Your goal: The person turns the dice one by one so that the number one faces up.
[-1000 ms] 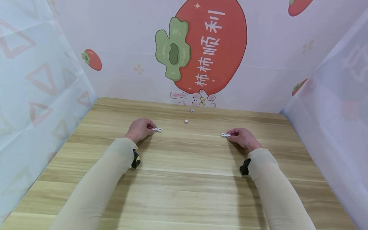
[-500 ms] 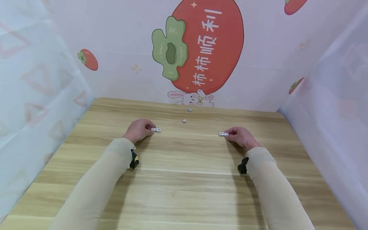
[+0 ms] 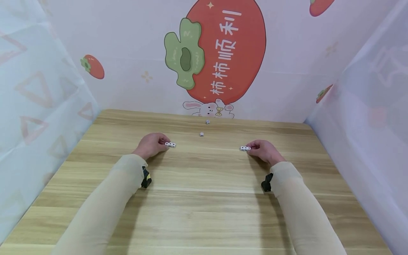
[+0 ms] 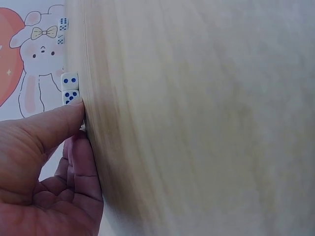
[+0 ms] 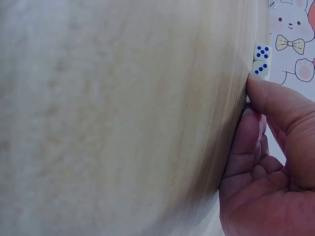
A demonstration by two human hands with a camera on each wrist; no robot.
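My left hand (image 3: 151, 146) pinches the near end of a short row of white dice (image 3: 170, 144) between thumb and fingers. In the left wrist view, two faces of these dice (image 4: 70, 81) with blue pips show past the thumb (image 4: 61, 120); the thumb hides the rest. On the other side, my right hand (image 3: 264, 150) grips the outer end of a second row of dice (image 3: 245, 148) the same way. Its thumb (image 5: 275, 98) covers part of that row in the right wrist view. Both rows lie low at the tabletop, with single black pips facing up.
Two loose dice sit between the hands and farther back, one die (image 3: 202, 134) nearer and another die (image 3: 208, 122) close to the rear edge. A wooden table (image 3: 200, 212) spreads beneath. Printed sheets (image 3: 127, 46) wall in the back and both sides.
The head view has swung slightly, so everything sits a little farther left. Both hands keep their hold on the dice rows, with no clear movement relative to the loose dice.
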